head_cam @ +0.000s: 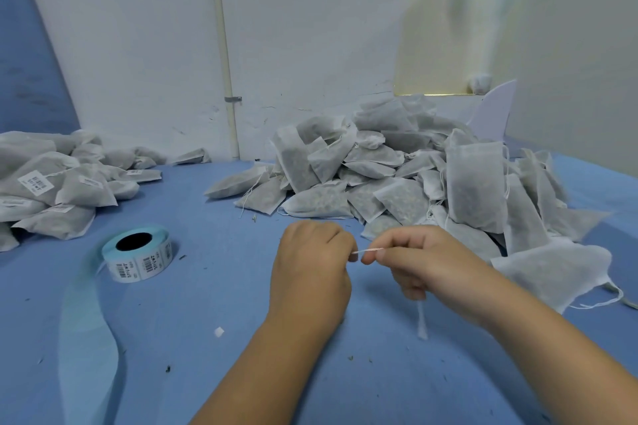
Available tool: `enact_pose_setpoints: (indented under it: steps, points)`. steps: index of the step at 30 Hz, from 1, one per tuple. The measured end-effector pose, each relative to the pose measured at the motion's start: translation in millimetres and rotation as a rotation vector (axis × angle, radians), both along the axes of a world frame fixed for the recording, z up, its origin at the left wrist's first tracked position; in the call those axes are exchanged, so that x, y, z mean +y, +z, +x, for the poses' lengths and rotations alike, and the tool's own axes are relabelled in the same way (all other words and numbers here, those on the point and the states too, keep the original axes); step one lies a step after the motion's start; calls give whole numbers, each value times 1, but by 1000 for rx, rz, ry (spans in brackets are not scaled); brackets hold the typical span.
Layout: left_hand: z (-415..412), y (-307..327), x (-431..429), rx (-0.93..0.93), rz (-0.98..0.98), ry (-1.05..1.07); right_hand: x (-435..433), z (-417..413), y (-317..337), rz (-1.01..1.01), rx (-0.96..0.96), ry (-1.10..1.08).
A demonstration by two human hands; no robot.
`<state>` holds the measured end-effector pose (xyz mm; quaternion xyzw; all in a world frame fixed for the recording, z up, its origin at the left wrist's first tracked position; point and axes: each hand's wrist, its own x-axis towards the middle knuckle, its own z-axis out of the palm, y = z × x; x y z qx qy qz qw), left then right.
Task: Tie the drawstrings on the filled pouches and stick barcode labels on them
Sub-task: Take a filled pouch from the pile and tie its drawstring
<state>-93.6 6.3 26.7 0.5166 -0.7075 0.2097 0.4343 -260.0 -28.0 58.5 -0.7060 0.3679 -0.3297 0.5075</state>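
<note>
Pouches (478, 186) were thin non-woven cloth, matt, faintly see-through — drawstring (367, 250) fine white thread. Label roll (138, 257) showed smooth paper on pale blue backing. Table cover (224, 304) looked matt blue; wall (138, 45) painted white, scuffed; pipe (222, 45) smooth plastic.

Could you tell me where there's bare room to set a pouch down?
Bare table lies between the label roll and the left hand, and between the labelled pile and the heap. The heap crowds the right side.
</note>
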Motion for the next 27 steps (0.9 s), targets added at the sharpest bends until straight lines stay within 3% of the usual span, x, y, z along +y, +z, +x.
enact_pose_setpoints:
  steps: [6,13,15,20,27]
  points:
    - [-11,4,9,127,343,-4,-3,-15,10,-34,-51,56]
    - [-19,6,15,83,522,-195,-3,-17,9,-106,-18,41]
    - [-21,4,16,185,574,-251,-3,-17,7,-130,9,12]
    - [-15,13,18,697,767,-369,-5,-13,1,-148,53,-70]
    - [-12,25,21,967,800,-613,-6,-3,-5,-119,17,-140]
